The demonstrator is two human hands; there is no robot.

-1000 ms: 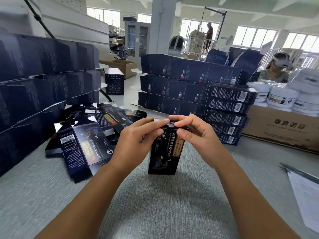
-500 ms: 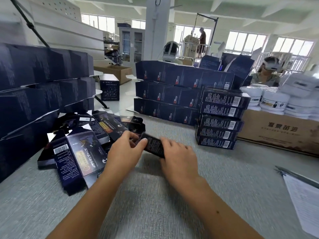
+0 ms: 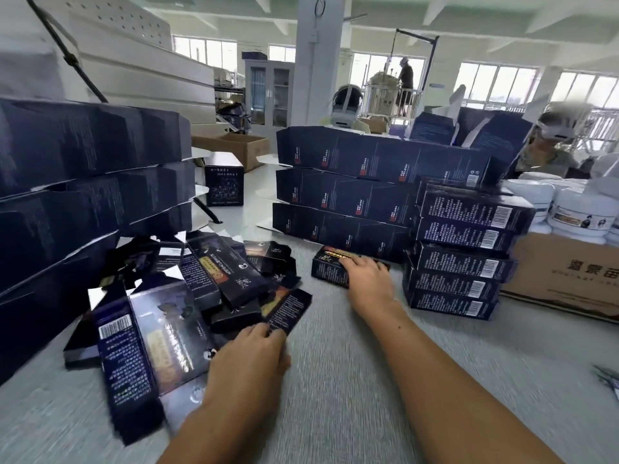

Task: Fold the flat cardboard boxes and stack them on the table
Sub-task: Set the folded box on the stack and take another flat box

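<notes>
**One box set down, one flat box picked**

A grey bench (image 3: 335,396) fills the view. Along its left edge stands a big stack (image 3: 87,169) of dark blue boxes, three rows high. Toward the far edge stands a far stack (image 3: 348,195), also three rows of dark blue boxes lying on their sides. At the right edge sits a brown carton (image 3: 562,272) with printed letters on its side. Just left of the carton, and touching the right end of the far stack, is a short stack (image 3: 462,252) of folded boxes. It is five high, and the ends with the bar codes face the near edge.

A messy pile of flat boxes (image 3: 187,296) lies in front of the big stack, spread from the left edge toward the middle of the bench. White tubs (image 3: 582,216) sit on top of the brown carton.

The folded box (image 3: 330,267) lies on its side on the bench, near the middle. It is just in front of the far stack and just left of the short stack. One flat box (image 3: 289,309) sticks out from the right side of the pile.

The right hand (image 3: 368,279) holds the folded box, with its fingers bent over the top. The left hand (image 3: 248,360) grips the near end of the flat box.
</notes>
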